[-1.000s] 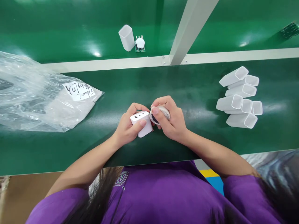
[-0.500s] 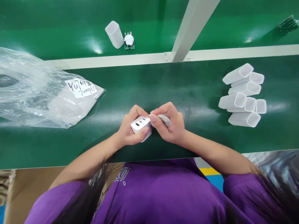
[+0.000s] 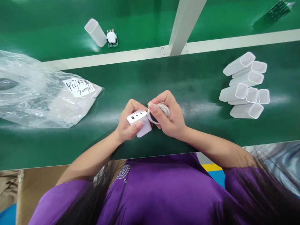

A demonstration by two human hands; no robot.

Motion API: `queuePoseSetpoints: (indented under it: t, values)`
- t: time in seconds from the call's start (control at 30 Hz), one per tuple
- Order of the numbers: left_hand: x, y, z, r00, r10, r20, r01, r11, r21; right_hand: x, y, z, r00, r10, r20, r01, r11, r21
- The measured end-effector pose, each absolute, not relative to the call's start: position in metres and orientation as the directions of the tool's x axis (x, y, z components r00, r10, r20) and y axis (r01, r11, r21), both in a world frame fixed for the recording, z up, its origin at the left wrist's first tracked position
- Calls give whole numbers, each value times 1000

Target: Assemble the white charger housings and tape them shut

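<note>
My left hand [image 3: 128, 122] is closed round a white USB charger [image 3: 144, 127], whose face with several port slots tilts up toward me. In my right hand [image 3: 170, 117] is a whitish, rounded, crumpled wad [image 3: 164, 109] with a dark patch, pinched between thumb and fingers; I cannot make out exactly what it is. The wad's edge is against or very close to the right side of the charger, just above the green table. My fingers hide part of both things.
Several white hollow charger shells [image 3: 246, 93] lie piled at right. A labelled plastic bag [image 3: 77, 106] is at left. On the green back shelf are a single shell [image 3: 95, 32], a small circuit board part [image 3: 112, 38] and another board [image 3: 278, 11]. A pale post [image 3: 185, 25] stands behind the rail.
The view has shifted slightly. The wad in my right hand has turned, so more of it and a dark patch show. The charger has tilted, showing more of its side.
</note>
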State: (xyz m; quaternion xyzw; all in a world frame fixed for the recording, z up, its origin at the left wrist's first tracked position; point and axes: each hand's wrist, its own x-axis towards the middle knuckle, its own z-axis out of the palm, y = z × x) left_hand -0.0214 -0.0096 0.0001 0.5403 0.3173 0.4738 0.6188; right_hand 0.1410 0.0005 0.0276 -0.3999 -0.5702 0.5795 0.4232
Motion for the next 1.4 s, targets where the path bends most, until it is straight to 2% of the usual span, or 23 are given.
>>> queuePoseSetpoints:
  t: [0.1,0.27,0.4,0.47,0.57,0.7,0.83,0.97,1.07,1.17,1.23,1.33,1.4]
  values:
    - [-22,-8,0,312,942,119,-155,-73,985,141,1,27,-279,960,23,34,33,-999]
    - [-19,-7,-2,257,934,248,-70,-238,969,141,-2,21,-236,965,114,158,154,-975]
    - [-22,-7,-9,233,905,356,52,-378,924,141,-4,13,-262,952,160,175,209,-962]
    - [-26,-6,-11,198,914,355,150,-386,910,140,-3,11,-271,951,150,167,200,-965]
    - [-34,-1,-11,169,944,283,250,-319,914,138,5,12,-267,959,94,112,128,-985]
    - [-43,11,-4,150,965,215,330,-253,909,138,24,8,-291,956,-21,-82,-47,-996]
    - [-53,27,8,106,969,221,411,-245,878,140,42,-4,-239,968,-75,-209,-126,-970]
    - [-70,63,33,101,952,290,709,-273,651,139,45,-9,-251,964,-89,-154,-130,-980]
    - [-79,112,60,17,961,275,904,-131,406,138,43,-7,-295,952,-82,-75,-108,-991]
    - [-74,171,84,-68,994,89,995,60,85,138,42,-7,-314,947,-74,-43,-92,-995]
    - [-64,205,94,-124,991,-59,989,118,-92,139,42,-8,-329,942,-67,-34,-83,-996]
    - [-46,240,96,-207,950,-235,962,155,-225,139,43,-10,-353,934,-58,0,-62,-998]
    - [-38,252,93,-217,927,-306,962,151,-226,138,43,-11,-363,930,-57,25,-52,-998]
